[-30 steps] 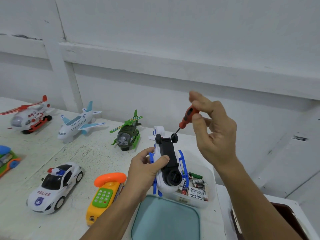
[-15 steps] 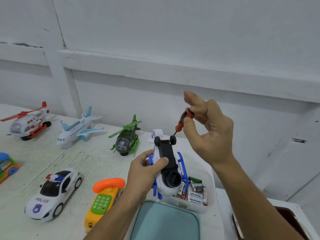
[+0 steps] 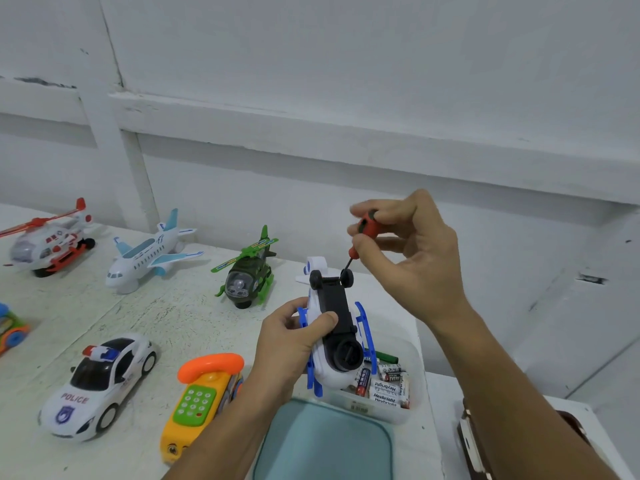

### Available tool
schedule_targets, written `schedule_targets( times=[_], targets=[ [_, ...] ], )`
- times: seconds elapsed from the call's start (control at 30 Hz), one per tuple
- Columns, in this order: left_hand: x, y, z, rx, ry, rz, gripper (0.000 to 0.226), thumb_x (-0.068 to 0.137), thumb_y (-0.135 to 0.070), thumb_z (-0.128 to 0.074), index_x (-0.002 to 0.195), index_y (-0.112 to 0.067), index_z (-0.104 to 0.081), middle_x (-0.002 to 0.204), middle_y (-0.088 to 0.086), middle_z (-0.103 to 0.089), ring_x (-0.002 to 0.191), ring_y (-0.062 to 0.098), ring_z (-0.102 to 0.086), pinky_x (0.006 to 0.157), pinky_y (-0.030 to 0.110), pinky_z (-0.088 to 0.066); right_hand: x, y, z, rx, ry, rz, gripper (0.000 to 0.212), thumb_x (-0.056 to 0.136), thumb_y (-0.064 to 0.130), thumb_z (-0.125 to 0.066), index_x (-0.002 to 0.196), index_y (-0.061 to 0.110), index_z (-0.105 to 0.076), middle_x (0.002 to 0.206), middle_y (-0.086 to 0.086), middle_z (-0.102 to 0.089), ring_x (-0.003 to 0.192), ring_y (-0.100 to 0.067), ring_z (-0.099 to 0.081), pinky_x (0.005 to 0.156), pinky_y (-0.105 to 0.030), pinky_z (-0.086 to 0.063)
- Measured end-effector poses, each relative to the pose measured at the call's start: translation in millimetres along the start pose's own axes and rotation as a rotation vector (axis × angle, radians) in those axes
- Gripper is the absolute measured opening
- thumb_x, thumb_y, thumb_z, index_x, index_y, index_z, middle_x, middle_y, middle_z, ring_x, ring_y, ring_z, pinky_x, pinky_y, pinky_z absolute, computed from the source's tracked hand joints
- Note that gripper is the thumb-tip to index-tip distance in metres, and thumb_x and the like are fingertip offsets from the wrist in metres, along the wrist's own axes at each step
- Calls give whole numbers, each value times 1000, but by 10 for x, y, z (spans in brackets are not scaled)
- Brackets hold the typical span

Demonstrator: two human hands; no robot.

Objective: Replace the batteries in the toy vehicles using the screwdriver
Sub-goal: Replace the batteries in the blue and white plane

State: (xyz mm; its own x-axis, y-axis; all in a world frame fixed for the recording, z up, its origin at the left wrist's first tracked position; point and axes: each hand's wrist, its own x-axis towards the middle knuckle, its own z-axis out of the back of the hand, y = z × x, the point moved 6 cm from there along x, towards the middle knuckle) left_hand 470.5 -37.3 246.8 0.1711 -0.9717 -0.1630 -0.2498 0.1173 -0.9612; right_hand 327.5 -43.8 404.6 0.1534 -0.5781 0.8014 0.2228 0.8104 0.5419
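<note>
My left hand (image 3: 289, 341) grips a white and blue toy helicopter (image 3: 334, 329) turned belly up, its black underside and wheels facing me, above the table. My right hand (image 3: 412, 251) pinches a small red-handled screwdriver (image 3: 363, 233) between thumb and fingertips. Its dark tip points down at the far end of the black underside, near the rear wheels. A clear plastic box (image 3: 412, 407) with several batteries (image 3: 386, 384) sits under the toy.
On the white table (image 3: 166, 320) stand a red and white helicopter (image 3: 48, 242), a white plane (image 3: 149, 252), a green helicopter (image 3: 247, 271), a police car (image 3: 98, 382) and an orange toy phone (image 3: 202, 396). A teal lid (image 3: 322, 445) lies near me; a brown case (image 3: 485, 441) lies right.
The screwdriver has turned between my right fingers, which have shifted on the handle. My left hand and the toy have stayed almost still; the camera tilted slightly.
</note>
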Motion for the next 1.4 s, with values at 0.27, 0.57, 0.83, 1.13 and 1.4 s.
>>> schedule_targets(
  times=[0.27, 0.57, 0.83, 1.13, 1.4],
  targets=[
    [-29, -35, -58, -12, 8, 2, 22, 82, -7, -76, 88, -27, -67, 70, 2, -73, 57, 20, -71, 45, 31, -55, 16, -148, 191, -2, -151, -213, 41, 80, 4, -75, 90, 32, -48, 84, 1, -58, 66, -20, -68, 59, -40, -59],
    [-62, -71, -89, -25, 3, -23, 22, 84, -9, -75, 89, -27, -62, 62, -6, -71, 51, 11, -68, 40, 23, -49, -505, -617, 939, 219, -476, -660, 29, 87, -3, -64, 97, 18, -46, 90, -16, -59, 59, -23, -67, 57, -36, -59],
    [-134, -37, -37, -23, -4, -41, 23, 85, -11, -74, 89, -28, -60, 58, -11, -70, 50, 6, -67, 40, 21, -50, -1800, -933, 869, -224, 101, -1205, 23, 84, -1, -69, 98, 10, -54, 73, -9, -61, 56, -24, -66, 50, -34, -56],
    [-234, 6, 26, -23, -23, -50, 23, 84, -11, -75, 90, -29, -61, 60, -11, -71, 52, 7, -68, 43, 22, -52, -2447, -906, 584, -340, 211, -1325, 30, 74, 11, -81, 92, 20, -59, 73, -11, -63, 55, -28, -67, 57, -43, -60],
    [-274, 13, 76, -36, -70, -52, 25, 84, -13, -76, 94, -28, -60, 72, -5, -67, 50, 4, -66, 43, 21, -51, -2490, -870, 550, -320, 199, -1312, 30, 79, 1, -70, 102, 18, -60, 77, -12, -68, 51, -23, -68, 57, -38, -60]
  ],
)
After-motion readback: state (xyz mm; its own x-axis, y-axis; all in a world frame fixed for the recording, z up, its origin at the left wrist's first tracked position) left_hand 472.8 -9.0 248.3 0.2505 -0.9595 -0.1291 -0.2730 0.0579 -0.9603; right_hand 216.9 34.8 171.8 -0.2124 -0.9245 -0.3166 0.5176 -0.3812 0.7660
